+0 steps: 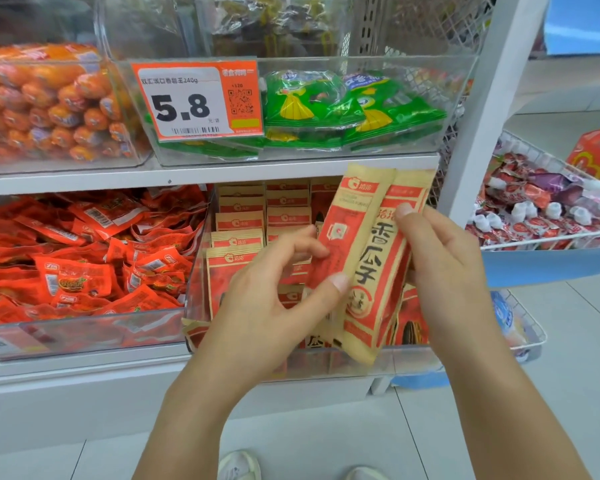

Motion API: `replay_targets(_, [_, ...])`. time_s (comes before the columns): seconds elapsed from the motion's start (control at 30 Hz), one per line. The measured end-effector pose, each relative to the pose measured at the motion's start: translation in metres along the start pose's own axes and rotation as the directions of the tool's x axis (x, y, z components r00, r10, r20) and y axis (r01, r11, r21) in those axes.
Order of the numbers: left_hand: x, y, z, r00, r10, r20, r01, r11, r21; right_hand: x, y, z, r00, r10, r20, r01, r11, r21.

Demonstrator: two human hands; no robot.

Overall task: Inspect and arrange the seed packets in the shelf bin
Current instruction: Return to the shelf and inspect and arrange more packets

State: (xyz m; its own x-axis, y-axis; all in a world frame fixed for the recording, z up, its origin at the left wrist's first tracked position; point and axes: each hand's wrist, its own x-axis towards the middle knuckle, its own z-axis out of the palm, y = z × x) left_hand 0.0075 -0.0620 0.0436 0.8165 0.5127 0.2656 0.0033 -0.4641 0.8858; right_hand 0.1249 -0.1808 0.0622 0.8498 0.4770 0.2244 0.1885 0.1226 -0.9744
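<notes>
Together, 2 hands (pixel 278 289) (pixel 440 258) hold 2 seed packets (pixel 364 258).

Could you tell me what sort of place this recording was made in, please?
Most likely a snack aisle in a shop: a price tag reading 5.8 with a barcode, clear shelf bins of packaged snacks, and a wire basket of wrapped sweets beside the shelf.

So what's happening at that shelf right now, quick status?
Left hand and right hand grip two seed packets, tilted above the clear bin. More packets stand inside. Nothing blocking.
</notes>
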Motion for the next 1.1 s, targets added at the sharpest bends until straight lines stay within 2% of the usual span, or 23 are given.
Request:
replay_targets(0.13, [0.003, 0.008, 0.002, 0.979, -0.019, -0.201, 0.005, 0.997, -0.074, -0.011, 0.003, 0.01, 0.983, -0.072, 0.17, 0.083, 0.995, -0.059])
replay_targets(0.27, [0.006, 0.009, 0.002, 0.909, -0.039, -0.415, 0.051, 0.999, 0.018, -0.019, 0.006, 0.026, 0.952, -0.143, 0.272, 0.19, 0.97, -0.153])
replay_targets(0.33, [0.007, 0.006, 0.0, 0.886, -0.027, -0.462, 0.059, 0.997, 0.054, -0.019, 0.006, 0.03, 0.943, -0.151, 0.296, 0.21, 0.961, -0.179])
replay_targets(0.53, [0.004, 0.002, -0.001, 0.93, 0.023, -0.367, 0.011, 0.996, 0.089, -0.02, 0.006, 0.03, 0.933, -0.145, 0.329, 0.214, 0.959, -0.184])
replay_targets(0.83, [0.003, 0.0, -0.007, 0.948, 0.021, -0.318, -0.008, 0.999, 0.042, -0.022, 0.003, 0.034, 0.929, -0.109, 0.353, 0.179, 0.968, -0.174])
replay_targets(0.97, [0.002, 0.0, -0.011, 0.975, -0.007, -0.223, 0.006, 1.0, -0.004, -0.017, 0.005, 0.032, 0.969, -0.081, 0.233, 0.108, 0.988, -0.109])
replay_targets(1.1, [-0.001, 0.008, -0.011, 0.995, -0.095, -0.035, 0.091, 0.99, -0.104, -0.012, 0.006, 0.026, 0.994, -0.099, 0.05, 0.102, 0.993, -0.058])
